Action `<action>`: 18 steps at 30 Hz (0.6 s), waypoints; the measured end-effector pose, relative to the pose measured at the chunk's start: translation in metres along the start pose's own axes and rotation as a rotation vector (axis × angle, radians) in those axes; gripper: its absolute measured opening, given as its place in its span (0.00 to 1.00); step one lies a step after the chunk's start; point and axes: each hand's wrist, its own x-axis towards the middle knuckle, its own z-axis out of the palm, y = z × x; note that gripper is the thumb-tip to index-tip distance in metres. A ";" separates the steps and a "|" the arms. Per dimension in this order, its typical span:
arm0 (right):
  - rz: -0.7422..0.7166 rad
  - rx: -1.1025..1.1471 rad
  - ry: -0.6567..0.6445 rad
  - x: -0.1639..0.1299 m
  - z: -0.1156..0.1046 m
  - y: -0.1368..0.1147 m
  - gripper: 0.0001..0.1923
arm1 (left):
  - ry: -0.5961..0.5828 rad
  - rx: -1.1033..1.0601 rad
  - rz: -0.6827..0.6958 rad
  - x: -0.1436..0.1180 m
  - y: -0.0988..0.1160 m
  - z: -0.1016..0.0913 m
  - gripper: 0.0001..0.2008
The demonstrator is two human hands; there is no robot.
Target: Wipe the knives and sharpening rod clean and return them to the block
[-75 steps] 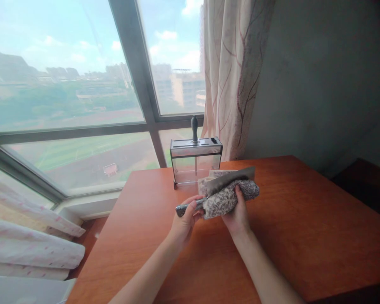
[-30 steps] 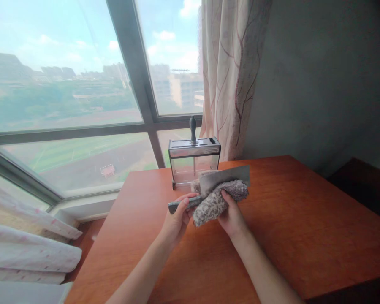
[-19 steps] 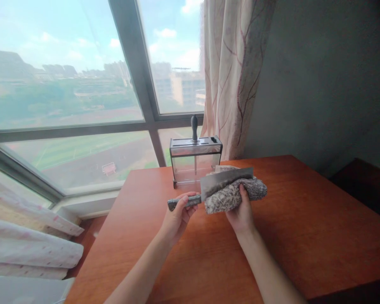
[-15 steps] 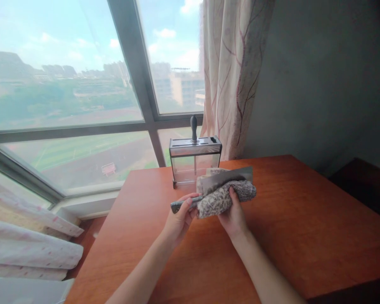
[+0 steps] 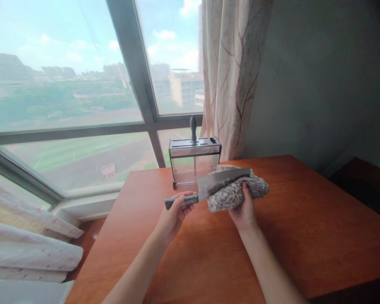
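Observation:
My left hand [image 5: 176, 209] is closed round the dark handle of a cleaver [image 5: 213, 181]. Its broad steel blade points right and is tilted slightly upward. A fuzzy grey-and-white cloth [image 5: 228, 198] is folded around the blade's lower edge, and part of it shows behind the blade too. My right hand [image 5: 244, 207] grips this cloth from below, thumb on the near side. The cloth covers the lower part of the blade. Both hands are held above the wooden table.
A clear knife holder [image 5: 194, 147] with dark edges and a knife handle [image 5: 193, 128] sticking up from its slotted top stands at the table's [image 5: 139, 236] far edge. Behind are a window frame [image 5: 148, 101] and a patterned curtain [image 5: 231, 76]. Another curtain [image 5: 28, 245] hangs at lower left.
The cloth and my right hand have slid to the right along the blade, baring more of it near the handle. My left hand has shifted slightly left with the cleaver.

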 end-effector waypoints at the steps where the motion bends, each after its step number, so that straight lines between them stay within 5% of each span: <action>1: -0.018 -0.004 0.001 0.001 0.000 -0.002 0.15 | 0.005 0.003 0.004 0.001 0.002 -0.002 0.12; 7: -0.002 -0.014 0.006 -0.005 0.003 0.005 0.16 | 0.068 -0.074 0.029 0.004 0.002 -0.004 0.11; 18: 0.212 -0.052 -0.015 -0.017 0.004 0.035 0.17 | -0.015 -0.060 -0.047 -0.002 -0.020 0.010 0.14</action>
